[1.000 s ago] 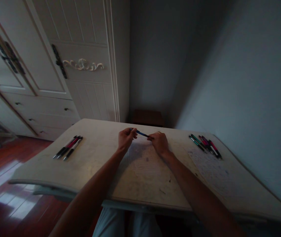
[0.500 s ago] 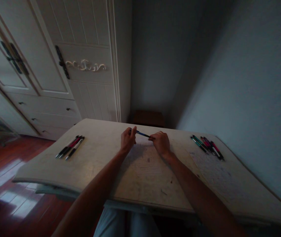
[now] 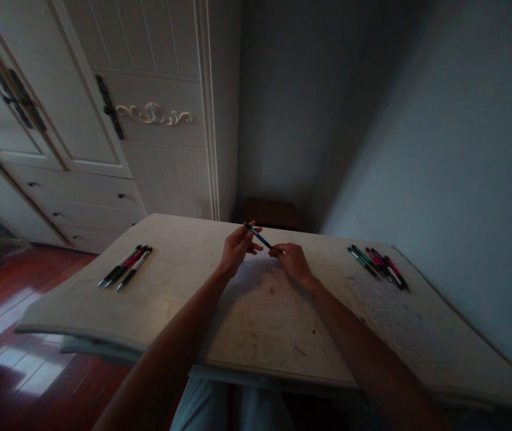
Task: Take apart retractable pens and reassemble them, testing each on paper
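A blue and black pen (image 3: 259,237) slants above the far middle of the table, its upper end toward the left. My right hand (image 3: 295,262) pinches its lower end between thumb and fingers. Beside the upper part of the pen is my left hand (image 3: 236,248), with its fingers spread apart; whether a fingertip touches the pen is hard to make out. Beneath both hands lies a pale sheet of paper (image 3: 267,293) with faint lines on it.
Three pens (image 3: 126,267) lie side by side on the left of the table (image 3: 179,299). Several green, pink and black pens (image 3: 379,266) are grouped at the right, near a written sheet (image 3: 394,317). A white wardrobe (image 3: 161,167) stands behind; a wall (image 3: 462,149) borders the right.
My left hand has loosened from the pen and its fingers have spread. The pen's left end has tilted upward, while my right hand keeps its pinch.
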Action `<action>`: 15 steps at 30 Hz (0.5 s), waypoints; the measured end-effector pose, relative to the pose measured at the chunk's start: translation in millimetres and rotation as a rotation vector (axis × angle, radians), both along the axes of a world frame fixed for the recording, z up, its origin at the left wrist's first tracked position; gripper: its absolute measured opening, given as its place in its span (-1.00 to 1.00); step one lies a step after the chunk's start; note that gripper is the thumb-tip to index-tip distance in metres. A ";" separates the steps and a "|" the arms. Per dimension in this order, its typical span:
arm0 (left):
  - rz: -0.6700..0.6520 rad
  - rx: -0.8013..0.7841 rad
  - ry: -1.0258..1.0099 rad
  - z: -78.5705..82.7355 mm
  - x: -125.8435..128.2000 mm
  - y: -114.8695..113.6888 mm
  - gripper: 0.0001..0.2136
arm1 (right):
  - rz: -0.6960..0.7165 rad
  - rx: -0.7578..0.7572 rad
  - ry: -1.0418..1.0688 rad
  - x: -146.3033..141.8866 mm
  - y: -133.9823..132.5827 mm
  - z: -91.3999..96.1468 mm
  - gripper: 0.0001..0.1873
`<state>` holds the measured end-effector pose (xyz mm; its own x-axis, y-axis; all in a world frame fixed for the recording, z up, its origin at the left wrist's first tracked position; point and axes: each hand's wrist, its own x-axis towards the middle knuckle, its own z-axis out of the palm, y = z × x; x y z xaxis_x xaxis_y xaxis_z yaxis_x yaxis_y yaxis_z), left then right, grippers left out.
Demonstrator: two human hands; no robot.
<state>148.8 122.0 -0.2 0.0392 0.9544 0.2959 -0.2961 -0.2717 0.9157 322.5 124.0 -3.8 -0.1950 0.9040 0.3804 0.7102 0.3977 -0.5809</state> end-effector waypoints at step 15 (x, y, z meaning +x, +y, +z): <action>0.290 -0.045 0.067 8.7 -1.9 -3.1 -0.63 | -0.037 0.012 -0.065 -9.1 -8.4 -2.3 -0.83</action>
